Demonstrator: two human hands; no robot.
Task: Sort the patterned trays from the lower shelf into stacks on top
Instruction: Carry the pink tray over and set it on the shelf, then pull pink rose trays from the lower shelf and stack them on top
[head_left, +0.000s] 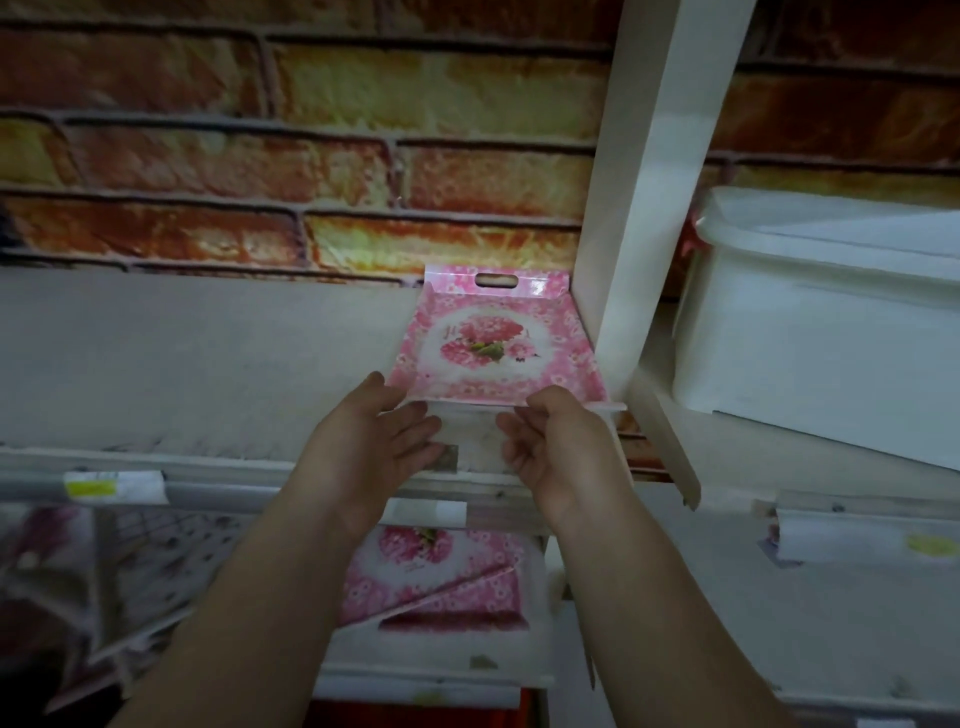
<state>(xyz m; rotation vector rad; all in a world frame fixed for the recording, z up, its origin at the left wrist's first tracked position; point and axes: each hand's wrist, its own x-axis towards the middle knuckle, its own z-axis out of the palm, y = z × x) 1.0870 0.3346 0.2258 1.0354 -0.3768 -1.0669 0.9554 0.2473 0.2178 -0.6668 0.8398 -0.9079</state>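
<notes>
Pink floral tray (493, 343) sits on the top shelf (182, 364), both hands (457, 436) gripping its near edge; more trays (436, 577) remain below.

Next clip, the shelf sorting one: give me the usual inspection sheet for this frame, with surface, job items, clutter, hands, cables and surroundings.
Surface: white top shelf, scuffed, with a white upright post at its right.
Job's things: one pink floral tray lies on the top shelf against the post, its cut-out handle towards the wall. More pink floral trays sit on the lower shelf, with other patterned trays to their left, blurred.
Clutter: white plastic tub right of the post; shelf-edge labels.
Hands: left hand and right hand both at the tray's near edge; grip unclear.
Cables: nothing seen.
Surroundings: brick-pattern wall behind.
</notes>
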